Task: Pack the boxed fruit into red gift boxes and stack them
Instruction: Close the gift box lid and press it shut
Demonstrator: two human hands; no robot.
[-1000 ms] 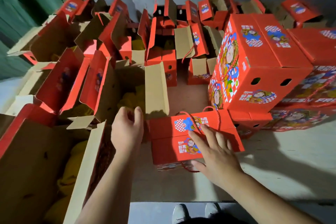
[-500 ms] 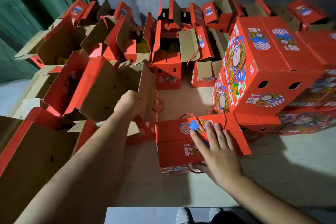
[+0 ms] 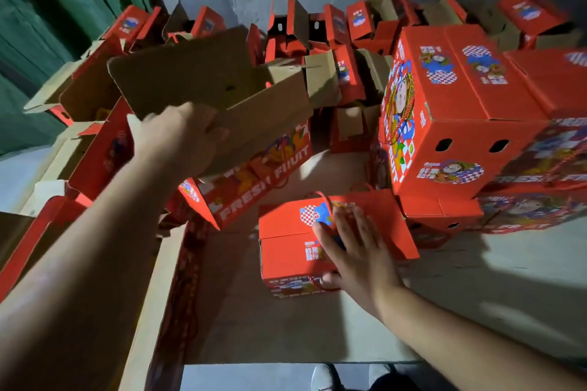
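My left hand (image 3: 182,140) grips the brown flap of an open red gift box (image 3: 254,174) marked FRESH FRUIT, which hangs tilted in the air at centre left. My right hand (image 3: 355,251) lies flat with spread fingers on the lid of a closed red gift box (image 3: 286,247) on the floor, the thumb down at its near edge by the rope handle. To the right stands a stack of closed red gift boxes (image 3: 460,111).
Several open red boxes (image 3: 320,38) with brown flaps crowd the back against the grey wall. More open boxes (image 3: 95,149) line the left by a green door. A large cardboard flap (image 3: 152,311) stands at lower left. Bare floor (image 3: 476,279) lies to the right.
My left hand took hold of an open box by its flap and lifted it up and toward me, tilting it. My right hand stayed on the closed box's lid.
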